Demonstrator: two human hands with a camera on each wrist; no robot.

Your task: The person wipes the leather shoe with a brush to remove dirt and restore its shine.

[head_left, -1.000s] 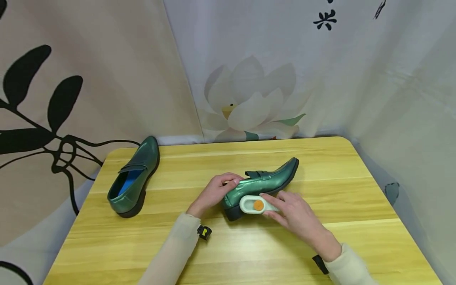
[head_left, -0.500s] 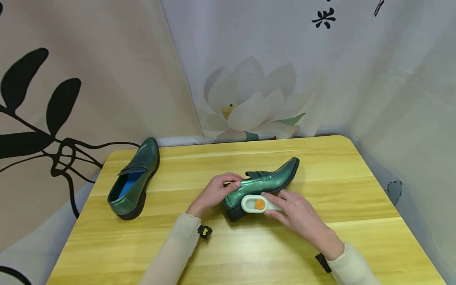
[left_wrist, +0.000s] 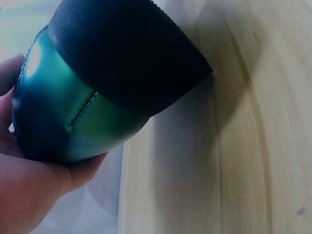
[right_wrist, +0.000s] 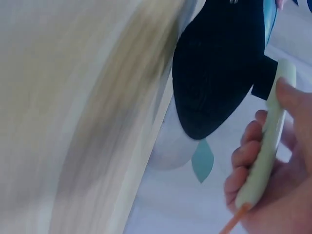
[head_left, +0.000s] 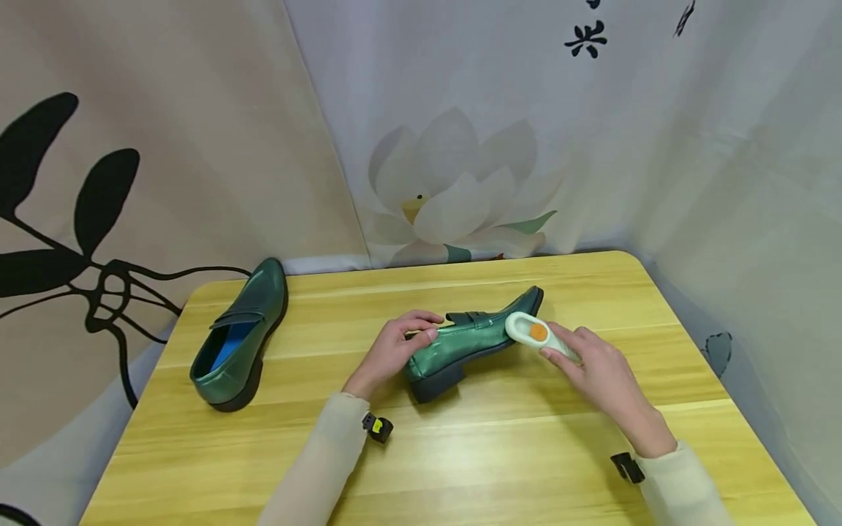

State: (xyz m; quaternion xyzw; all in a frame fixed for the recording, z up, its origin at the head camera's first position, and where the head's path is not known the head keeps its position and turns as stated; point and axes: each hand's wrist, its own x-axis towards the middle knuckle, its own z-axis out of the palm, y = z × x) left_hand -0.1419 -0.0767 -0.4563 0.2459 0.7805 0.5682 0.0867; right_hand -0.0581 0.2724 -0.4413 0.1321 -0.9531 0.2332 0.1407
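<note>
A shiny green loafer (head_left: 470,340) is tilted on the table, toe pointing back right. My left hand (head_left: 393,349) grips its heel end at the opening; the left wrist view shows thumb and fingers around the green heel (left_wrist: 63,112) beneath the dark heel block (left_wrist: 126,53). In my right hand (head_left: 605,369) is a pale green shoe brush (head_left: 522,327) with an orange spot on its handle. Its head overlaps the toe side of the loafer in the head view. From the right wrist, a black block (right_wrist: 265,78) shows on the brush beside the dark sole (right_wrist: 214,73).
The matching green loafer (head_left: 240,336), with a blue insole, stands at the left of the wooden table (head_left: 526,453). Patterned curtains (head_left: 460,88) hang behind the table and along its sides.
My right hand has moved the brush from the heel side of the loafer rightward and back to its toe side. The left hand keeps its grip at the heel.
</note>
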